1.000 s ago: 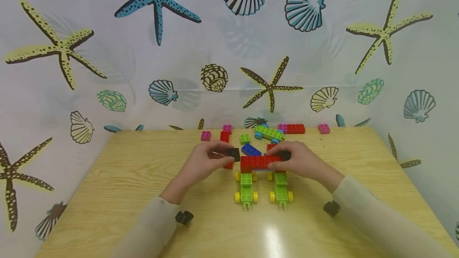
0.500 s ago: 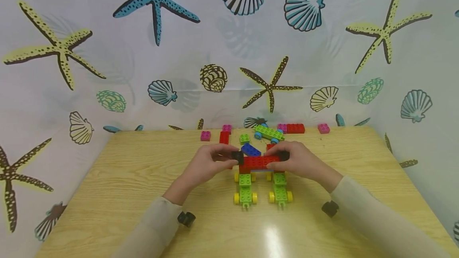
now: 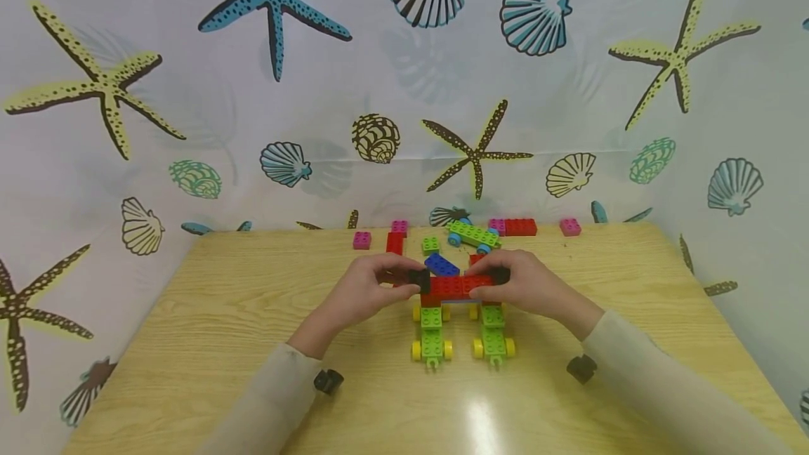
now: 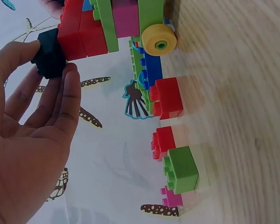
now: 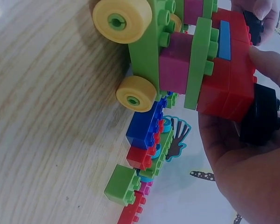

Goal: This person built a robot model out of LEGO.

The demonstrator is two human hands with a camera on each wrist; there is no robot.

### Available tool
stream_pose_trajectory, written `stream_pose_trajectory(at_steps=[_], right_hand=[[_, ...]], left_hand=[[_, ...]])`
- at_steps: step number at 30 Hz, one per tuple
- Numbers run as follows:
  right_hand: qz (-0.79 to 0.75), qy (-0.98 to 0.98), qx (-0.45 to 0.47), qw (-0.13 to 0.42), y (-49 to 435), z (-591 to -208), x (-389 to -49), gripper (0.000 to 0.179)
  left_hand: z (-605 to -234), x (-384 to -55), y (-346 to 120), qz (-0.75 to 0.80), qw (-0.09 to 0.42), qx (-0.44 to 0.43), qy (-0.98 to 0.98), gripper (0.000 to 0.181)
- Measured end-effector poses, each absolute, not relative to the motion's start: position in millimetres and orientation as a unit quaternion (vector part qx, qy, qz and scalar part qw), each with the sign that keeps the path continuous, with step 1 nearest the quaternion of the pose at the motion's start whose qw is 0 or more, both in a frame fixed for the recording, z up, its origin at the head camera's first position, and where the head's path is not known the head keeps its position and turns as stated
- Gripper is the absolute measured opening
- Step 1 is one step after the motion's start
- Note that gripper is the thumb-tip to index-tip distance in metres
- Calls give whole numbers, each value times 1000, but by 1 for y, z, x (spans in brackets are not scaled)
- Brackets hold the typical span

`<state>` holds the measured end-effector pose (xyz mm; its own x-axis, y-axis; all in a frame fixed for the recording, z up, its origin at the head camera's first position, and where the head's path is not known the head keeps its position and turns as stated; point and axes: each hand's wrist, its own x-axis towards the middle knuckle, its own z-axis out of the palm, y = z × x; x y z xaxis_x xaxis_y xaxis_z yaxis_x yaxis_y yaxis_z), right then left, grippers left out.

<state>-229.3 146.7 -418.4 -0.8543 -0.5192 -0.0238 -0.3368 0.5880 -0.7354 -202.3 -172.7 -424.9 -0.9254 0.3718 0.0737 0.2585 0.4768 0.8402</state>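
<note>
My left hand [image 3: 363,295] pinches a small black block [image 4: 49,53] between thumb and fingers, against the left end of a row of red bricks [image 3: 445,288]. At the other end my right hand [image 3: 529,283] grips the red bricks, its thumb on the studded side; a second black block [image 5: 261,114] sits there beside the palm. These red bricks span two green wheeled bases [image 3: 432,343] with yellow wheels [image 5: 122,21]. Pink bricks [image 5: 175,65] and upright-looking green pieces [image 5: 200,65] show between bases and red bricks in the right wrist view.
Behind the build lie a blue brick [image 3: 441,265], a green brick [image 3: 430,245], a green car base [image 3: 472,234] with blue wheels, and loose red [image 3: 521,227] and pink bricks [image 3: 362,240]. A patterned curtain [image 3: 253,188] hangs at the table's back edge.
My left hand has moved slightly right and down, bringing its black block from apart to the left end of the red bricks. The right hand has stayed nearly still.
</note>
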Motion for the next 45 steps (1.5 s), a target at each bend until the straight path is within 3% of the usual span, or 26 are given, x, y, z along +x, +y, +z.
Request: stream_pose_trajectory(at_steps=[17, 24, 33, 45], right_hand=[[-389, 881, -243, 118, 148, -420, -229, 31], [-402, 883, -220, 103, 158, -422, -224, 36], [-474, 850, -210, 97, 172, -426, -216, 38], [-514, 834, -173, 101, 169, -429, -212, 32]], left_hand=[[-420, -201, -169, 447, 60, 190, 872, 35], [-433, -197, -166, 448, 53, 195, 871, 51], [-436, -194, -161, 481, 47, 177, 857, 35], [-438, -193, -158, 456, 45, 151, 876, 39]])
